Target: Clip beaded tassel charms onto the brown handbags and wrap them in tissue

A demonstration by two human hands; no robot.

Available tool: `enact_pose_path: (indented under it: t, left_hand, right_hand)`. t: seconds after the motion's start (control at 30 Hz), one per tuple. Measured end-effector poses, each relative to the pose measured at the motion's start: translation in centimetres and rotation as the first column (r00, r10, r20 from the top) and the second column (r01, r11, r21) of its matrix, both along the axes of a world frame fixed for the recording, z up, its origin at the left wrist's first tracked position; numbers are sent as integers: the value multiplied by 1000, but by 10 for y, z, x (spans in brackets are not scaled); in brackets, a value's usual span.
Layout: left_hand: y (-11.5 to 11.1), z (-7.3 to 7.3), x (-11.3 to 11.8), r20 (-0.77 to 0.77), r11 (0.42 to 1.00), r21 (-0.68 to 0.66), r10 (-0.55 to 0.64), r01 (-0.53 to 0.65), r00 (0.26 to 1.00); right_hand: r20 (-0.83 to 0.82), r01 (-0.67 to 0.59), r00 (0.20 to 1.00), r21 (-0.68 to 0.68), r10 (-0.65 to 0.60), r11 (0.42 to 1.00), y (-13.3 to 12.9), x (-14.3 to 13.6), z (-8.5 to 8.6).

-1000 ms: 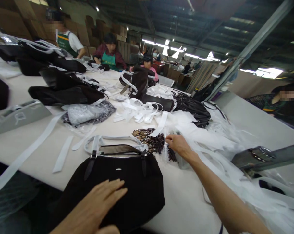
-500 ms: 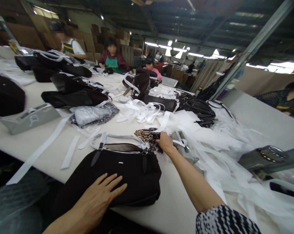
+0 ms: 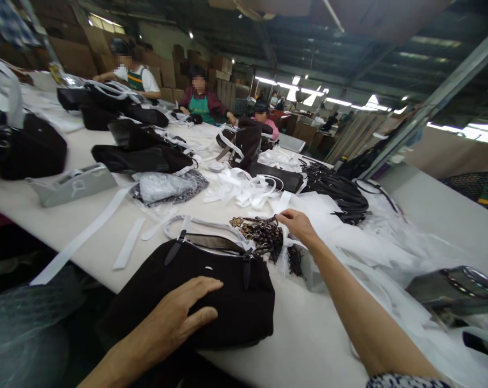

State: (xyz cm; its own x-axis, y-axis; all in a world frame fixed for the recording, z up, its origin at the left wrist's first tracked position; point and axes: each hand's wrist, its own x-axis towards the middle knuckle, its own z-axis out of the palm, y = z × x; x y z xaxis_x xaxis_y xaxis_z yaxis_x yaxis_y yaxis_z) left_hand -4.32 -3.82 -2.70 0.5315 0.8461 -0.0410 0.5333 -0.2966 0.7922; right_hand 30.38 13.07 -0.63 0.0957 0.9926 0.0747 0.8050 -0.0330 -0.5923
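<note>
A black handbag (image 3: 211,285) with white-wrapped handles lies at the near edge of the white table (image 3: 54,221). My left hand (image 3: 179,318) rests flat on the bag's front, fingers spread. My right hand (image 3: 296,223) reaches past the bag to a pile of dark keyring charms (image 3: 260,234), its fingertips pinched at the pile's top edge next to a white strip. Whether it holds a charm I cannot make out.
A grey tape dispenser (image 3: 72,183) stands at left, another (image 3: 454,285) at right. White strips (image 3: 244,188), black straps (image 3: 336,188) and more black bags (image 3: 143,153) cover the table. Several people work at the far side.
My right hand has lifted from the charm pile's near side to its far top edge. The view has shifted right and up; my left hand stays on the bag.
</note>
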Motion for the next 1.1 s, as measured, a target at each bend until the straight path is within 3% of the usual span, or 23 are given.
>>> enact_pose_path:
  t: [0.1, 0.13, 0.2, 0.23, 0.3, 0.4, 0.5, 0.6, 0.73, 0.8, 1.1]
  left_hand:
    - [7, 12, 16, 158, 995, 52, 73, -82, 985]
    - [10, 15, 21, 219, 993, 52, 96, -109, 971]
    - [15, 19, 31, 338, 984, 48, 146, -172, 930]
    - [18, 20, 36, 386, 979, 40, 171, -202, 906]
    - [21, 21, 45, 468, 975, -13, 203, -223, 860]
    - [19, 20, 55, 611, 974, -224, 154, -17, 776]
    - [7, 16, 60, 700, 886, -396, 122, 241, 704]
    - [-9, 11, 57, 688, 821, -502, 188, 272, 701]
    - [-21, 8, 45, 733, 673, -626, 336, 394, 592]
    - [-23, 7, 40, 742, 628, -643, 370, 438, 559]
    - [-29, 7, 41, 724, 661, -646, 371, 382, 582]
  right_hand:
    - [-291, -95, 951, 32, 100, 995, -21, -10, 37]
    - [-454, -136, 881, 30, 135, 990, -32, -15, 49]
    - [-749, -223, 642, 19, 161, 975, -56, -28, 67]
    - [-838, -260, 524, 13, 153, 966, -69, -35, 72]
    - [-912, -310, 393, -12, 116, 951, -95, -49, 77]
    - [-957, -340, 289, -99, 4, 935, -129, -66, 69]
    - [-968, -329, 205, -209, -147, 921, -153, -76, 54]
    - [-953, -293, 157, -296, -260, 909, -168, -80, 40]
    - [-919, -203, 123, -393, -375, 897, -177, -76, 30]
    - [-910, -171, 112, -414, -400, 894, -182, -72, 25]
    - [-928, -172, 167, -361, -334, 917, -207, -53, 7]
